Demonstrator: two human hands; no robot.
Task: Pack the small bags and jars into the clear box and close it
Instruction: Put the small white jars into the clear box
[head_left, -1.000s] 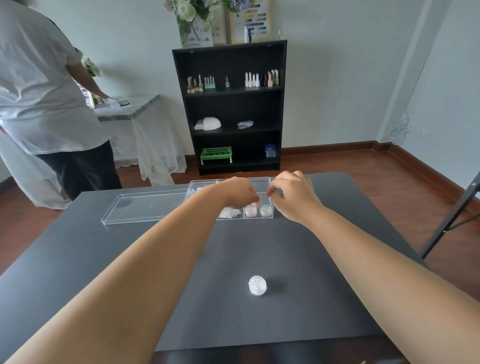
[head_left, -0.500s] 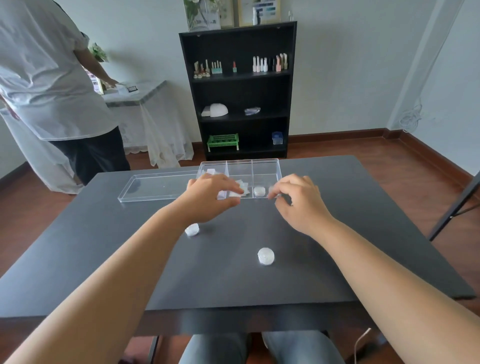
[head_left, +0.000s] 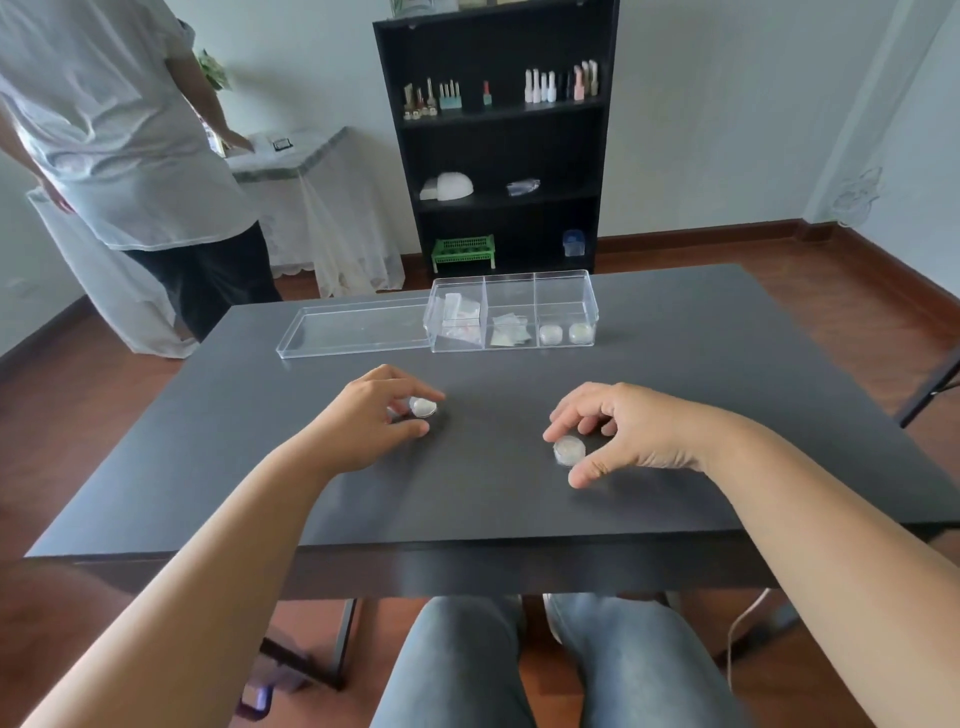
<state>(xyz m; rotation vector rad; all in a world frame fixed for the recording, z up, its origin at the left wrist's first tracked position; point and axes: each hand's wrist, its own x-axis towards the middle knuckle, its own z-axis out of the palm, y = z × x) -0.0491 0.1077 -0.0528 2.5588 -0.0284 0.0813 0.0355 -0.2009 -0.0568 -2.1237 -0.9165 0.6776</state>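
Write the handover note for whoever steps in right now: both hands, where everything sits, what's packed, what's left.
Left hand: fingers closing around a small jar on the table; lift not confirmed.
Right hand: thumb and fingers around a second jar, also at table level.
Clear box: open at the far side of the table, three compartments. Small bags lie in the left and middle ones; two jars sit in the right one.
Lid: lies flat beside the box, on its left.
Done: bags and two jars packed.
Left: put both loose jars in the box, probably the right compartment, then fit the lid.
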